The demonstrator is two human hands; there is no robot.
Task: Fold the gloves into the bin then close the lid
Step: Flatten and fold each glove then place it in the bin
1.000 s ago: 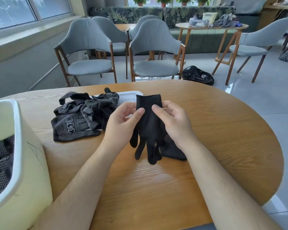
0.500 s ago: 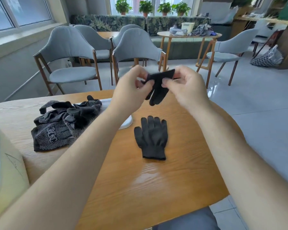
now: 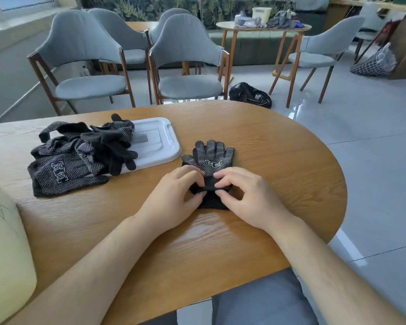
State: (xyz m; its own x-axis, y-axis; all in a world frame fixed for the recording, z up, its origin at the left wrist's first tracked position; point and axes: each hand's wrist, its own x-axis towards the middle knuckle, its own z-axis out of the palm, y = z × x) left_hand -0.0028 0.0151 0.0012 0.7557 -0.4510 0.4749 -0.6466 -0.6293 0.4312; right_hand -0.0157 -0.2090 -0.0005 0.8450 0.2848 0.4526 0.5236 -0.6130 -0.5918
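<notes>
A pair of black dotted gloves (image 3: 211,158) lies stacked on the wooden table (image 3: 279,165), fingers pointing away from me. My left hand (image 3: 176,198) and my right hand (image 3: 244,195) both pinch the cuff end, which is rolled up into a fold between my fingertips. A pile of more black dotted gloves (image 3: 80,156) lies to the left, partly on the white bin lid (image 3: 159,146). The pale yellow bin (image 3: 5,249) stands at the left edge; its inside is hidden.
Grey chairs (image 3: 185,66) stand beyond the table's far edge. A black bag (image 3: 250,95) lies on the floor behind. The table's rounded edge drops off on the right and near my lap.
Both hands came down from the air to the table. The lifted glove now lies on the other glove, dotted side up, and my fingers pinch the cuff fold.
</notes>
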